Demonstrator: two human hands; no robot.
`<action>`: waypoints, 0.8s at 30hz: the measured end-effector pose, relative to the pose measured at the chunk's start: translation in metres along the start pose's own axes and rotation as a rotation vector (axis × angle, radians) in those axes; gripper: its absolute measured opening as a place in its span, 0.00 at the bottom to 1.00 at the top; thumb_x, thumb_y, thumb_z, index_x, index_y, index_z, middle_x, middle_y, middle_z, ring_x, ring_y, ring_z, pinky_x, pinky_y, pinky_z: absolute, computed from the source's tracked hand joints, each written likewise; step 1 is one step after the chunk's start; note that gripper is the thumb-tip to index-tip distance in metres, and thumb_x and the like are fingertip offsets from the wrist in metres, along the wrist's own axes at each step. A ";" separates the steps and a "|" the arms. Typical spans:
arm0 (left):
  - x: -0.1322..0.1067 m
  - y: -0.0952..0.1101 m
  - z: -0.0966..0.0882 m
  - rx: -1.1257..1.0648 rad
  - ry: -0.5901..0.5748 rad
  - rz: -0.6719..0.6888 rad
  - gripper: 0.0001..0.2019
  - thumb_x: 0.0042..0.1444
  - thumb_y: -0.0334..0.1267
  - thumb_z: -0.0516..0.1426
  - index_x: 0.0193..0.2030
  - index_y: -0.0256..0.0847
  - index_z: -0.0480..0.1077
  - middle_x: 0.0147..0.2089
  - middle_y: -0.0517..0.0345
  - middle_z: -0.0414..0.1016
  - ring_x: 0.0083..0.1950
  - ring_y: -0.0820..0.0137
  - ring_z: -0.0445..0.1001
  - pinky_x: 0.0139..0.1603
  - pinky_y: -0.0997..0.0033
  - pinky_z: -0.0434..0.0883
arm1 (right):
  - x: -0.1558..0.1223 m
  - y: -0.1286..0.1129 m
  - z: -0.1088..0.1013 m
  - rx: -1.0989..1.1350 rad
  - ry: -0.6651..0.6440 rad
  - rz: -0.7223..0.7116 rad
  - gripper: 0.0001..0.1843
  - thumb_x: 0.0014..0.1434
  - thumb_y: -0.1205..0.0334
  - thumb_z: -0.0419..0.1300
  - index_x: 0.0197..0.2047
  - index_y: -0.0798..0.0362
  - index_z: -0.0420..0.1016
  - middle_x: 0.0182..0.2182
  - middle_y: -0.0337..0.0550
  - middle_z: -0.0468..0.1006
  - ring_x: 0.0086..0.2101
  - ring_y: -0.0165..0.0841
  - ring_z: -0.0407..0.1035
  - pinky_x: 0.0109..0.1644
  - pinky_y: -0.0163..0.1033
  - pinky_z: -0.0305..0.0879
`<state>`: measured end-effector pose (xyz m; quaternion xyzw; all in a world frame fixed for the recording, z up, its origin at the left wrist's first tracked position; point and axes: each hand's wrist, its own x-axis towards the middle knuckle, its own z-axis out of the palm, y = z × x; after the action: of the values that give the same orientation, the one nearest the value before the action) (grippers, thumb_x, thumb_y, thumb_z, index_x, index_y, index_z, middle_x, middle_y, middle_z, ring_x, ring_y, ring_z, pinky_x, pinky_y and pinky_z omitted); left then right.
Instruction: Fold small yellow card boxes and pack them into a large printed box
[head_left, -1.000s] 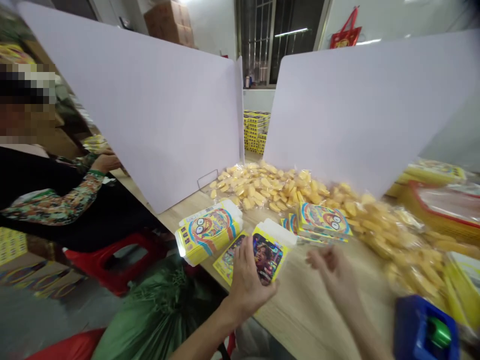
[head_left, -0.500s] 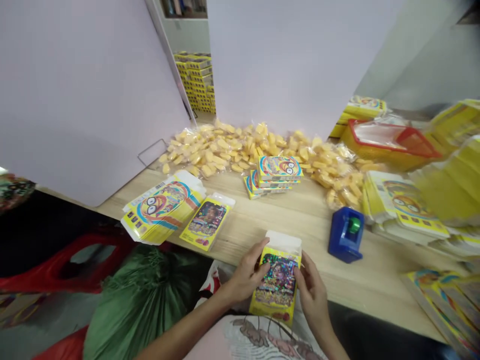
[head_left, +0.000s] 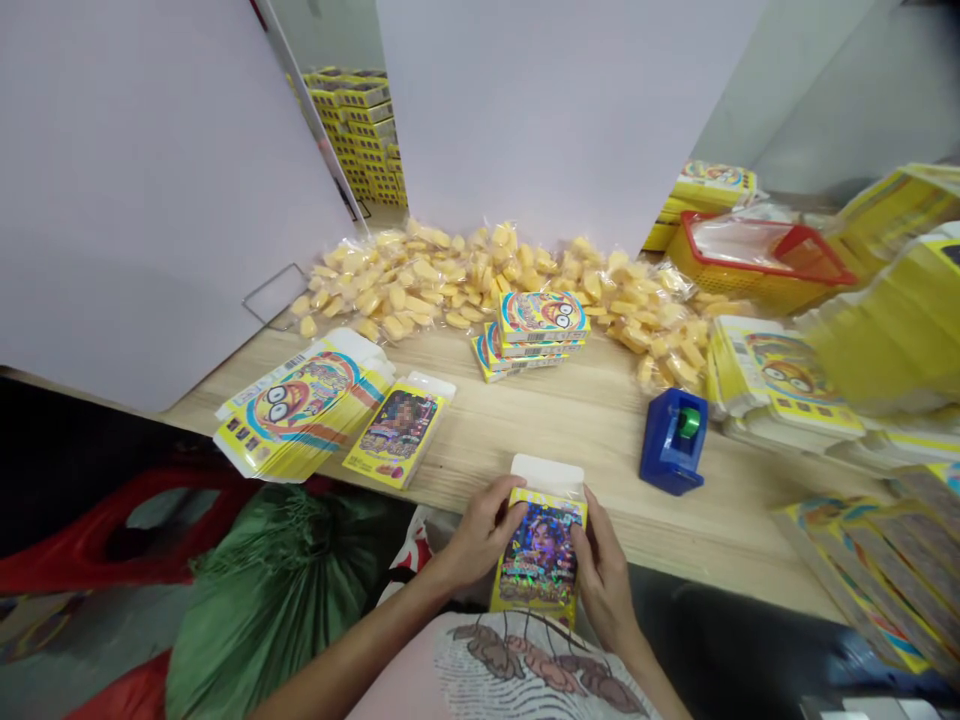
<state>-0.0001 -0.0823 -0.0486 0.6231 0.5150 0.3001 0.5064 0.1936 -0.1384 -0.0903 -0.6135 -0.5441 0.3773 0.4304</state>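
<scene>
Between my two hands is a yellow card box (head_left: 541,556) with a shiny picture on its face and its white top flap raised. My left hand (head_left: 484,530) grips the box's left edge, thumb on the front. On the opposite edge my right hand (head_left: 604,565) holds it, its thumb also on the front. The lower end of the box is close to my shirt. Left of my hands, another yellow box (head_left: 397,432) lies on the table with its flap out. Beside it rests a fanned stack of flat yellow boxes (head_left: 300,405).
Wrapped yellow pieces (head_left: 450,280) are heaped along the back, behind a small stack of closed boxes (head_left: 541,318). A blue tape dispenser (head_left: 673,445) stands at right, near a red-rimmed basket (head_left: 757,262) and more yellow boxes (head_left: 795,375). A green sack (head_left: 277,600) is below left.
The view has shifted slightly, so the table things appear a little further left and higher. Both hands keep the same hold on the box, which seems slightly tilted differently.
</scene>
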 end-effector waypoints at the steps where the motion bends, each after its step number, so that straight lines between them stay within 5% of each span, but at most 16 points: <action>1: 0.000 -0.001 0.000 -0.016 0.004 -0.004 0.14 0.63 0.40 0.52 0.51 0.37 0.68 0.41 0.55 0.73 0.39 0.68 0.69 0.42 0.70 0.65 | 0.001 -0.001 -0.001 0.030 -0.003 0.012 0.27 0.66 0.56 0.52 0.67 0.47 0.57 0.63 0.48 0.62 0.62 0.41 0.56 0.65 0.49 0.54; 5: 0.000 -0.005 0.000 -0.165 -0.017 -0.014 0.13 0.63 0.42 0.52 0.50 0.38 0.68 0.40 0.56 0.72 0.38 0.69 0.68 0.40 0.72 0.66 | 0.019 -0.007 -0.013 0.293 -0.127 0.078 0.28 0.62 0.55 0.59 0.64 0.46 0.59 0.51 0.46 0.74 0.49 0.39 0.71 0.52 0.42 0.68; 8: -0.002 -0.009 0.001 -0.254 -0.053 -0.021 0.13 0.63 0.42 0.53 0.50 0.39 0.68 0.40 0.57 0.71 0.39 0.69 0.68 0.40 0.73 0.66 | 0.033 -0.012 -0.023 0.363 -0.214 0.106 0.24 0.59 0.56 0.63 0.58 0.46 0.68 0.43 0.43 0.77 0.42 0.37 0.73 0.45 0.38 0.70; 16: 0.008 -0.003 0.003 -0.222 -0.003 0.073 0.08 0.59 0.37 0.56 0.44 0.39 0.72 0.47 0.52 0.69 0.47 0.66 0.69 0.46 0.71 0.66 | 0.027 -0.017 -0.016 0.210 -0.036 -0.053 0.09 0.59 0.57 0.62 0.41 0.50 0.78 0.46 0.48 0.74 0.48 0.41 0.69 0.51 0.42 0.66; 20: 0.017 -0.003 0.001 -0.274 -0.010 0.043 0.08 0.56 0.34 0.58 0.43 0.38 0.69 0.36 0.58 0.66 0.37 0.72 0.68 0.36 0.75 0.65 | 0.019 -0.015 -0.009 0.289 0.095 0.049 0.17 0.59 0.58 0.63 0.52 0.47 0.70 0.42 0.46 0.76 0.41 0.37 0.72 0.44 0.40 0.70; 22: 0.019 0.000 -0.003 -0.289 -0.022 0.036 0.16 0.55 0.33 0.58 0.51 0.40 0.65 0.35 0.61 0.65 0.34 0.73 0.66 0.35 0.76 0.65 | 0.020 -0.018 -0.013 0.298 0.044 0.062 0.22 0.59 0.58 0.63 0.56 0.46 0.68 0.45 0.47 0.76 0.44 0.38 0.72 0.46 0.41 0.69; 24: 0.021 0.008 -0.009 -0.221 -0.088 0.065 0.18 0.54 0.32 0.59 0.53 0.40 0.66 0.37 0.60 0.65 0.35 0.74 0.67 0.35 0.76 0.65 | 0.024 -0.023 -0.020 0.261 -0.053 0.053 0.15 0.60 0.56 0.61 0.51 0.48 0.74 0.47 0.49 0.75 0.47 0.40 0.70 0.50 0.43 0.67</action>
<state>0.0001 -0.0594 -0.0418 0.5924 0.4357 0.3437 0.5840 0.2075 -0.1156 -0.0617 -0.5561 -0.4853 0.4723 0.4818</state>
